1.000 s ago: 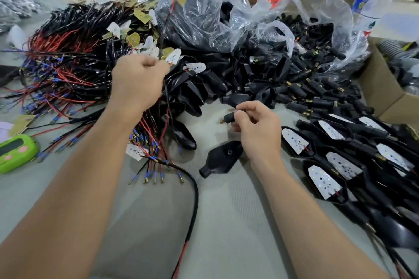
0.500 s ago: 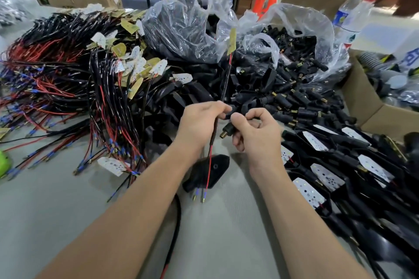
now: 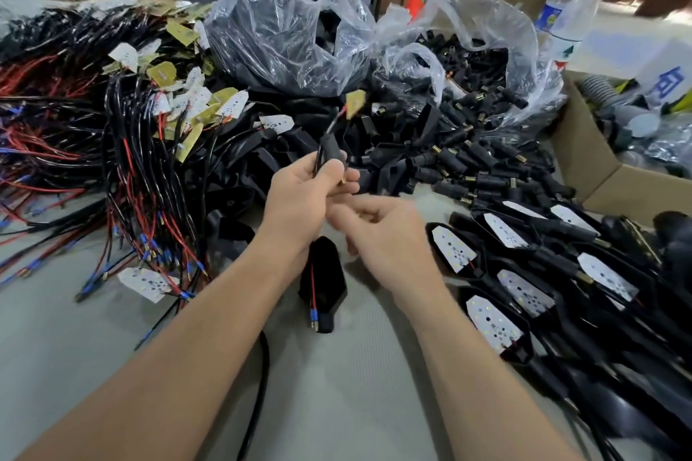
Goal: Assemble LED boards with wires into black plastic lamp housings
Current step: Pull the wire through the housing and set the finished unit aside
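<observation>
Black: one stem gripped, one housing, two hands.

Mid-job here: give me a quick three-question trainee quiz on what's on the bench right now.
1. True or false: the LED board on the wire that the left hand grips already sits inside a housing.
2. Multiple choice: the finished housings with white boards showing lie A) to the left of the hands, B) to the right of the hands, C) inside the plastic bag.
3. Fill in: the wire ends hanging below the left hand carry ___ sleeves.

Key: 1 false; 2 B; 3 blue.
</observation>
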A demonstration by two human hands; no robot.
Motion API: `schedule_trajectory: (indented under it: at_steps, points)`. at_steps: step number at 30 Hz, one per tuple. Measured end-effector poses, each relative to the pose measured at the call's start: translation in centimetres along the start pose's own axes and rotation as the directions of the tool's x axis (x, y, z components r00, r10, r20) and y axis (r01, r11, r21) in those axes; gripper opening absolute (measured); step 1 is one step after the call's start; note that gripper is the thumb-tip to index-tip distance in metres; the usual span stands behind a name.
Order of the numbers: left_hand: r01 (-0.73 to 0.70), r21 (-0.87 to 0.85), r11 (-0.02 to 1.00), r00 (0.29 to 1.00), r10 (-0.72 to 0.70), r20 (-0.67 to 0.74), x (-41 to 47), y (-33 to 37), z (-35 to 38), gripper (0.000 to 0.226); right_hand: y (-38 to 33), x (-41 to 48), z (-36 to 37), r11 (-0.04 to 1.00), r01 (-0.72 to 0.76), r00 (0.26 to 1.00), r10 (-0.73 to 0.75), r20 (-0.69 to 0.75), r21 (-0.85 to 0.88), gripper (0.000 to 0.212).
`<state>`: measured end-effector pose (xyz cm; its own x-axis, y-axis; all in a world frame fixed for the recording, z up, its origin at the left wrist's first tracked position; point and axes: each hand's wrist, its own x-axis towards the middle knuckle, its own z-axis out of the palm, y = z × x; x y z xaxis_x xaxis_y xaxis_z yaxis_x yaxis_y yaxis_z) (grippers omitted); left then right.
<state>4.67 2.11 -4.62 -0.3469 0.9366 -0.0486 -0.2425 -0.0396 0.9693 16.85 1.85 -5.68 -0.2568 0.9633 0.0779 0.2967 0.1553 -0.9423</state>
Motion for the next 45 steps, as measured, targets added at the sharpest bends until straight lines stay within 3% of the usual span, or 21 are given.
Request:
schedule_trajectory:
  at_steps: [3,7,12,15,18,20,23,28,33,37,41,45]
  points:
    - [0.063,-0.09,0.994,0.996,-0.058,0.063,-0.3,0.4,0.4,0.019,-0.6,-0.2,0.6,0.999,0.028,0.997,-0.026,0.078,-0.026,0.032]
    - [0.173,-0.17,0.97,0.978,-0.148,0.15,-0.5,0.8,0.4,0.017,-0.8,-0.3,0.3,0.981,-0.044,0.987,0.013,0.158,0.188,0.03]
    - [0.188,-0.174,0.967,0.962,-0.145,0.23,-0.5,0.8,0.3,0.019,-1.2,-0.6,0.3,0.933,-0.115,0.966,0.026,0.256,0.34,0.019]
    - [0.217,-0.293,0.931,0.968,-0.166,0.19,0.3,1.5,-1.1,0.015,-2.0,-0.8,-0.5,0.921,-0.186,0.917,0.038,0.396,0.342,0.022]
    - [0.205,-0.441,0.874,0.978,-0.2,0.058,1.6,2.7,-3.3,0.017,-2.4,-1.1,-1.9,0.902,-0.248,0.852,0.03,0.522,0.354,0.022]
    - [0.169,-0.44,0.882,0.984,-0.179,0.02,1.8,3.0,-4.3,0.019,-2.1,-1.2,-3.3,0.845,-0.296,0.812,-0.023,0.583,0.445,0.021]
    - [0.141,-0.402,0.905,0.99,-0.123,0.07,1.6,2.9,-4.4,0.026,-1.7,-1.2,-5.3,0.782,-0.333,0.756,-0.113,0.645,0.527,0.016]
    - [0.295,-0.447,0.844,0.95,-0.209,0.231,1.5,2.8,-3.9,0.044,-1.5,-1.5,-5.5,0.884,-0.306,0.783,0.022,0.622,0.354,0.007]
    - [0.246,-0.37,0.896,0.961,-0.175,0.214,1.8,3.2,-5.2,0.029,-1.0,-1.3,-4.3,0.978,-0.206,0.91,0.204,0.362,-0.031,0.012]
    - [0.242,-0.36,0.901,0.953,-0.152,0.261,1.5,3.3,-5.1,0.014,-0.7,-1.2,-3.4,0.978,-0.208,0.932,0.205,0.299,-0.022,0.007]
    - [0.249,-0.424,0.871,0.952,-0.139,0.272,1.1,2.8,-3.8,0.028,-0.5,-1.4,-3.0,0.988,-0.119,0.917,0.148,0.372,-0.1,0.006]
    - [0.181,-0.395,0.901,0.971,-0.101,0.216,1.5,2.9,-3.7,0.023,-0.7,-1.4,-3.0,0.987,-0.092,0.929,0.133,0.346,-0.132,0.01]
